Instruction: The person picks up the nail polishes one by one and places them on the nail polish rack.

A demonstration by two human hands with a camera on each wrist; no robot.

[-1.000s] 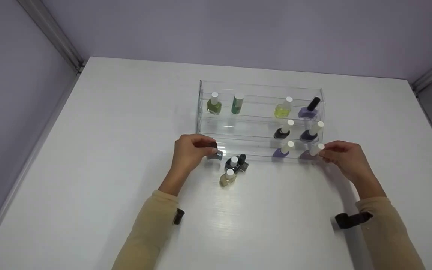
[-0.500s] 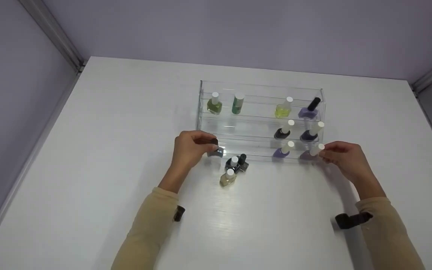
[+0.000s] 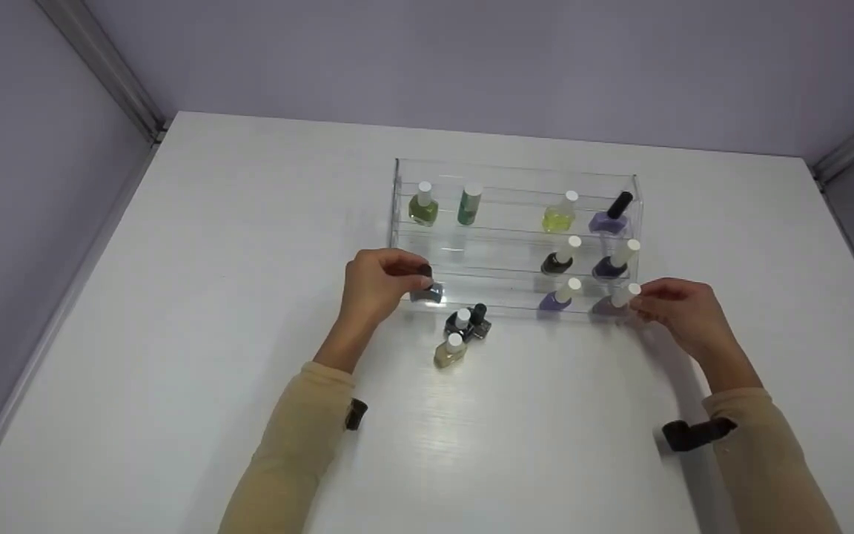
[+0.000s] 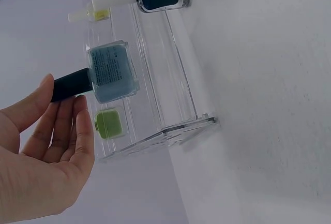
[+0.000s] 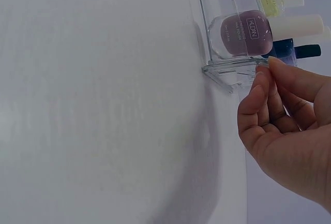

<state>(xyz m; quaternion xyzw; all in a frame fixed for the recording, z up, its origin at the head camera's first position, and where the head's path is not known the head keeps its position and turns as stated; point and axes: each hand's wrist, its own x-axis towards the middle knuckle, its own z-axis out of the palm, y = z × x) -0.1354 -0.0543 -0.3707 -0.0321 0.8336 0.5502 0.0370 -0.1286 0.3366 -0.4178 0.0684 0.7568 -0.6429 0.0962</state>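
Observation:
My left hand (image 3: 373, 285) pinches the black cap of a grey-blue nail polish bottle (image 4: 113, 73) between thumb and fingers. It holds the bottle over the front left end of a clear tiered acrylic rack (image 3: 486, 285). In the left wrist view the bottle's printed label faces the camera. At the rack's front right corner, the thumb and forefinger of my right hand (image 3: 675, 310) pinch the side panel. Right beside those fingertips stands a mauve nail polish (image 5: 247, 33) with a white cap, on the front tier. A purple nail polish (image 3: 556, 301) is to its left.
In front of the rack, a dark white-capped bottle (image 3: 459, 326), a black-capped bottle (image 3: 482, 328) and a beige one (image 3: 450, 354) stand close together on the white table (image 3: 175, 297). Green (image 3: 422, 211), yellow (image 3: 558, 219) and other polishes occupy the upper tiers. Walls (image 3: 471, 67) border the table.
My left hand has moved a little away from me with the grey-blue nail polish, from the rack's front edge to over its front tier. The right hand stays at the rack's corner.

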